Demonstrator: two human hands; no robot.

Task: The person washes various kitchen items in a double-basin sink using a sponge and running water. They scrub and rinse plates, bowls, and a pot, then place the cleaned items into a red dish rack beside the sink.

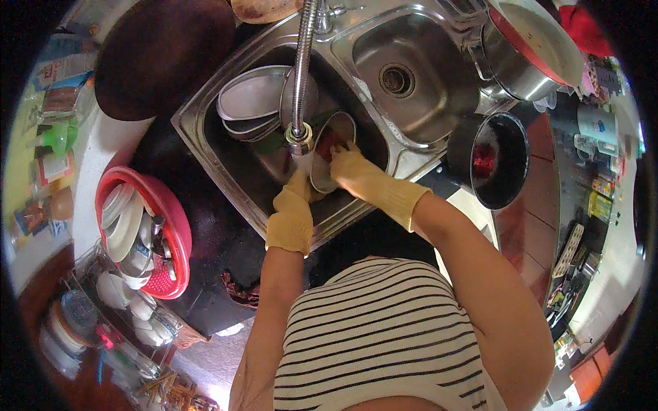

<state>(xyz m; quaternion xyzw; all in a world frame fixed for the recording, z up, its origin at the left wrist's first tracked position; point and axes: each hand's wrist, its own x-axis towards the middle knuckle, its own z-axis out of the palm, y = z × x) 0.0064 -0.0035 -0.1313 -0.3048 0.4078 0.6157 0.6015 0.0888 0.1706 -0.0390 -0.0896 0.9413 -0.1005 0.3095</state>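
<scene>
Both my hands wear yellow rubber gloves and work over the left sink basin (205, 147). A round metal bowl (321, 179) stands tilted between them, below the faucet. My left hand (296, 188) is closed at the bowl's left side, its fingertips partly hidden by the faucet head and the water. Inside the bowl, my right hand (345, 163) presses a soft red thing (329, 140), perhaps a scrubbing pad; its exact kind is unclear. The flexible metal faucet (299, 130) hangs just above my left hand. Behind it, several oval dishes (248, 96) and pans lean in the same basin.
The right basin (425, 75) has a drain. Beyond it stand a big steel pot (517, 58) and a dark pot (499, 161). On the left are a pink basket (179, 233) of washed dishes, a large dark round pan (161, 55) and a wire rack (164, 356).
</scene>
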